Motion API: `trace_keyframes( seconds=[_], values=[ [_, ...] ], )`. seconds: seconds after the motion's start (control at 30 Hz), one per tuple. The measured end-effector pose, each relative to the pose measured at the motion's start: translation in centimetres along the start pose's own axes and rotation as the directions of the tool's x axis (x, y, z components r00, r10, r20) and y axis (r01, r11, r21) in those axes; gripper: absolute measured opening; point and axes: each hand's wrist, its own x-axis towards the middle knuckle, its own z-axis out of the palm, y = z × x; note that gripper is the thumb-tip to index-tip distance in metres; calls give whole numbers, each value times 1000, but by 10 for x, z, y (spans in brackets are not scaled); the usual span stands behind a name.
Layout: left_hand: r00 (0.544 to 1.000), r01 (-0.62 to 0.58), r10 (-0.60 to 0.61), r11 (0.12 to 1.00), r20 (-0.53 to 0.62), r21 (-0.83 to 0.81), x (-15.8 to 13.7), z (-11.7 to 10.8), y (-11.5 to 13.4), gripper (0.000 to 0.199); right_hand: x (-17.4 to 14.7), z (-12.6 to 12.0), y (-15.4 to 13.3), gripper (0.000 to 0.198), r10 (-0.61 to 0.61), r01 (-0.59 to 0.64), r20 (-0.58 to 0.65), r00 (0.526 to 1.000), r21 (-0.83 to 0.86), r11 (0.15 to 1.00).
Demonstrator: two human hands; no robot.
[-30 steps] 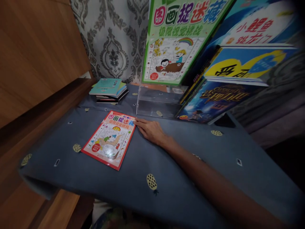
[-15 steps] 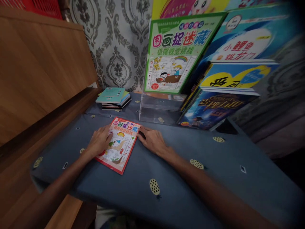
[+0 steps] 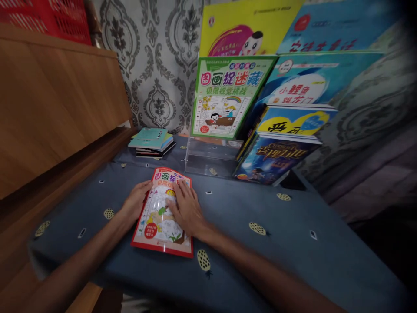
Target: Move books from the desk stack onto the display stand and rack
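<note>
A red-bordered picture book [image 3: 159, 217] with a cartoon cover lies on the cloth-covered table, its surface slightly bowed. My left hand [image 3: 135, 202] grips the book's upper left edge, thumb near the cover and the other fingers partly hidden behind the edge. Flat on the right half of the cover rests my right hand [image 3: 187, 208], fingers stretched out and covering part of the title and drawing.
A clear acrylic rack [image 3: 208, 163] holds a green-bordered book [image 3: 224, 100] and several others at the back right. Small books form a stack [image 3: 151, 141] at the back left. A wooden panel [image 3: 58, 95] borders the left, with a red basket [image 3: 70, 19] above.
My right hand has moved from the book's right edge onto its cover. My left hand has shifted from the cover to the left edge. The book has turned more upright, and the view has tilted up.
</note>
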Motion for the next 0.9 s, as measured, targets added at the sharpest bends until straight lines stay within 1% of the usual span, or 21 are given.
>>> trace_keyframes(
  seconds=[0.07, 0.1, 0.17, 0.2, 0.23, 0.27, 0.33, 0.37, 0.4, 0.43, 0.47, 0.5, 0.53, 0.57, 0.63, 0.67, 0.7, 0.73, 0.77, 0.83, 0.9],
  values=[
    [1000, 9, -8, 999, 10, -42, -4, 8, 0, 15, 4, 2, 4, 66, 73, -64, -48, 996, 171, 983],
    [1000, 5, -3, 998, 23, -60, -6, 13, 0, 16, 7, 2, 6, 67, 120, -97, -74, 990, 263, 960],
    [998, -37, 42, 995, 53, -87, -8, 22, 1, 20, 11, 0, 11, 67, 230, -151, -115, 966, 469, 870],
    [995, -70, 76, 994, 67, -89, -9, 27, 1, 24, 13, -2, 13, 64, 285, -169, -111, 952, 585, 793],
    [991, -107, 113, 991, 76, -85, -9, 32, 2, 27, 14, -3, 14, 62, 333, -184, -81, 939, 699, 691],
    [985, -148, 154, 986, 80, -78, -9, 37, 2, 31, 15, -4, 14, 59, 367, -204, -24, 930, 797, 569],
    [965, -249, 251, 967, 70, -47, -9, 47, 4, 36, 17, -6, 14, 58, 387, -261, 126, 914, 910, 321],
    [949, -308, 309, 951, 58, -16, -9, 51, 5, 38, 17, -8, 13, 57, 388, -285, 181, 904, 930, 230],
    [929, -367, 366, 930, 45, 23, -10, 56, 6, 39, 18, -11, 12, 56, 401, -288, 198, 894, 941, 177],
    [908, -419, 416, 906, 43, 65, -10, 60, 8, 41, 20, -16, 11, 55, 421, -262, 171, 891, 951, 166],
    [889, -459, 455, 883, 58, 103, -11, 64, 10, 44, 21, -22, 9, 52, 446, -205, 99, 889, 959, 195],
    [870, -492, 484, 860, 94, 133, -11, 67, 12, 47, 23, -30, 7, 50, 461, -126, -11, 887, 956, 265],
    [848, -528, 509, 835, 149, 154, -12, 69, 15, 51, 23, -39, 4, 47, 453, -33, -148, 879, 930, 367],
    [814, -576, 542, 801, 210, 163, -12, 71, 18, 55, 23, -48, 1, 44, 416, 63, -295, 860, 871, 487],
    [710, -692, 623, 705, 329, 158, -11, 73, 22, 64, 21, -65, -3, 39, 254, 221, -535, 806, 670, 709],
    [650, -745, 656, 649, 384, 152, -10, 73, 23, 69, 18, -71, -4, 39, 158, 278, -611, 776, 555, 784],
    [597, -785, 670, 602, 441, 147, -9, 74, 24, 74, 15, -75, -4, 39, 67, 319, -655, 753, 452, 833],
    [555, -810, 662, 569, 503, 146, -8, 73, 23, 80, 12, -77, -3, 39, -6, 348, -672, 740, 375, 859],
    [527, -823, 635, 547, 565, 152, -6, 73, 22, 85, 8, -77, 0, 41, -57, 366, -673, 738, 327, 871],
    [492, -836, 560, 518, 666, 181, -3, 73, 18, 95, 3, -73, 7, 42, -104, 382, -660, 744, 291, 877],
    [480, -844, 513, 491, 711, 216, -1, 73, 13, 100, -1, -67, 14, 42, -117, 387, -648, 753, 291, 875]
  ],
)
